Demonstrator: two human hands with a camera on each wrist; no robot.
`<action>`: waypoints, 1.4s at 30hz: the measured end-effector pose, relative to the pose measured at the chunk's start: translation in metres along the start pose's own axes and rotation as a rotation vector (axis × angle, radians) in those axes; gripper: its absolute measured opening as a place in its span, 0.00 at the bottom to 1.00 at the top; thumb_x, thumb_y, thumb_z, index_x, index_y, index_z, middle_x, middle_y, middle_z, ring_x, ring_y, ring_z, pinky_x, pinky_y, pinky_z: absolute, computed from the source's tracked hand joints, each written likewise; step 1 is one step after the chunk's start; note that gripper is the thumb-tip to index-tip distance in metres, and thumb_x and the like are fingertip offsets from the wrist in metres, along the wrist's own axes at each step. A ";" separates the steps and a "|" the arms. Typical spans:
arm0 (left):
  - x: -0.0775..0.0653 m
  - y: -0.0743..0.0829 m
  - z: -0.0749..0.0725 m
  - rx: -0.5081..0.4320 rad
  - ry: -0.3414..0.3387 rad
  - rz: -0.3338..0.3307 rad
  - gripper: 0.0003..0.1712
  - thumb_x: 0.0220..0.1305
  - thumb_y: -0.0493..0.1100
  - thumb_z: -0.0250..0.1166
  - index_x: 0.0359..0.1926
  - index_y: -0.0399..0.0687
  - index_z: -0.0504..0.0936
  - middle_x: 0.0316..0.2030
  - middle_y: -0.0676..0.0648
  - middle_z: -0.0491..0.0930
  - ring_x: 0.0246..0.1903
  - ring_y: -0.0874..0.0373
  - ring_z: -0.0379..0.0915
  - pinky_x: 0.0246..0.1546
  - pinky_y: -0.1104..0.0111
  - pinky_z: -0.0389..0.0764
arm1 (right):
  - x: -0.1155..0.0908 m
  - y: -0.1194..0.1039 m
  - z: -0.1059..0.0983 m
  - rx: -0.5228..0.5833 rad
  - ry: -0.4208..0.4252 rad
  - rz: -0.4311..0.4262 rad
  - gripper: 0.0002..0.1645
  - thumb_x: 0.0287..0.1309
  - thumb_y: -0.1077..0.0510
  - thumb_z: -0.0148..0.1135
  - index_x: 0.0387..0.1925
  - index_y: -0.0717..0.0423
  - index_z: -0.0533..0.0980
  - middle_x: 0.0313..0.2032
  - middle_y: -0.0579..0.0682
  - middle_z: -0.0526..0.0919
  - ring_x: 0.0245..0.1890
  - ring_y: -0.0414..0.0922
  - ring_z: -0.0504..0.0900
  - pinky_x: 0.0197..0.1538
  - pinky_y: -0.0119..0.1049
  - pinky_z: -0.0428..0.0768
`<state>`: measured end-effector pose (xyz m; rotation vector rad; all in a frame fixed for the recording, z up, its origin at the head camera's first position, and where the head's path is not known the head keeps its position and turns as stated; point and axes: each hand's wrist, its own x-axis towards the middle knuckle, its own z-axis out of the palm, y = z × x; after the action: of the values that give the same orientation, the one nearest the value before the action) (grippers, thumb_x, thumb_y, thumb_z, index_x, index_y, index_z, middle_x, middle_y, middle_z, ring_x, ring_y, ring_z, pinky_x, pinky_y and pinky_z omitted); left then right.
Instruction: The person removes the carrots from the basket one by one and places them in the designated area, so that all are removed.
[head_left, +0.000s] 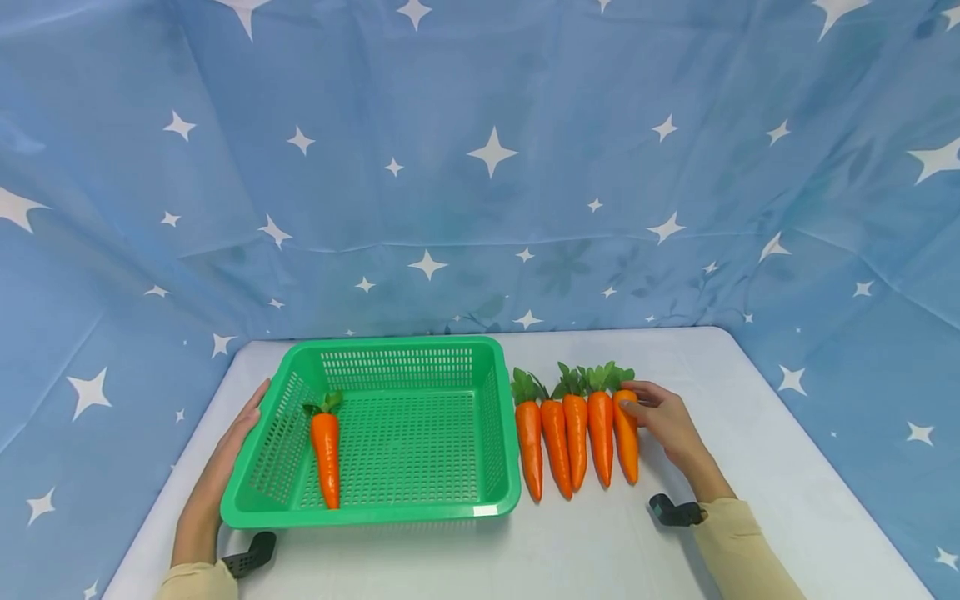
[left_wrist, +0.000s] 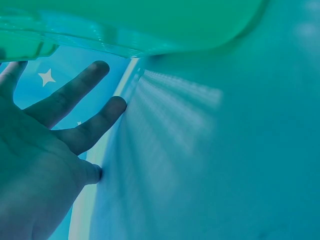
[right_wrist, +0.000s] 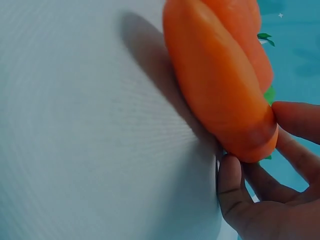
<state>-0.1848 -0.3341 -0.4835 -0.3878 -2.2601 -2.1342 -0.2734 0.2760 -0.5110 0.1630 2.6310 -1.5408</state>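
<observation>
A green plastic basket [head_left: 360,518] with a perforated floor and walls stands on the left of the table. One orange carrot [head_left: 326,454] with a leafy top lies inside, near its left wall. My left hand [head_left: 223,467] rests along the basket's left outer side; its fingers look straight and spread in the left wrist view. Right of the basket, several carrots [head_left: 527,446] lie in a row, leaves pointing away. At the row's right end, my right hand [head_left: 663,421] pinches the last carrot [right_wrist: 215,75] near its leafy end, between thumb and fingers.
The white table [head_left: 570,550] runs back to a blue cloth [head_left: 450,183] printed with white stars, which also hangs at both sides. Each wrist wears a black camera, such as the right wrist camera [head_left: 673,510]. The leftmost carrot in the row lies close to the basket's right wall.
</observation>
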 end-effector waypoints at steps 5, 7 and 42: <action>0.009 -0.045 -0.040 0.009 -0.007 -0.127 0.36 0.90 0.56 0.36 0.88 0.62 0.36 0.86 0.57 0.28 0.80 0.69 0.27 0.64 0.82 0.55 | -0.001 -0.001 0.001 -0.005 0.011 -0.004 0.30 0.80 0.56 0.58 0.75 0.66 0.70 0.70 0.71 0.72 0.64 0.64 0.76 0.62 0.49 0.80; 0.009 -0.043 -0.035 0.016 0.024 -0.128 0.36 0.90 0.57 0.37 0.89 0.61 0.37 0.86 0.58 0.31 0.79 0.73 0.31 0.63 0.83 0.54 | -0.001 -0.001 0.001 0.000 0.010 -0.007 0.31 0.80 0.55 0.58 0.76 0.66 0.69 0.71 0.72 0.71 0.65 0.65 0.76 0.65 0.55 0.77; 0.009 -0.031 -0.026 0.043 0.032 -0.135 0.36 0.90 0.58 0.36 0.89 0.62 0.37 0.86 0.56 0.29 0.79 0.70 0.29 0.62 0.85 0.55 | 0.011 -0.039 0.000 0.051 0.157 -0.230 0.42 0.81 0.45 0.55 0.85 0.55 0.56 0.83 0.61 0.53 0.81 0.65 0.51 0.76 0.66 0.53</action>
<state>-0.2031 -0.3594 -0.5109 -0.2032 -2.3741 -2.1298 -0.2897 0.2576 -0.4787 -0.0173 2.8177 -1.7324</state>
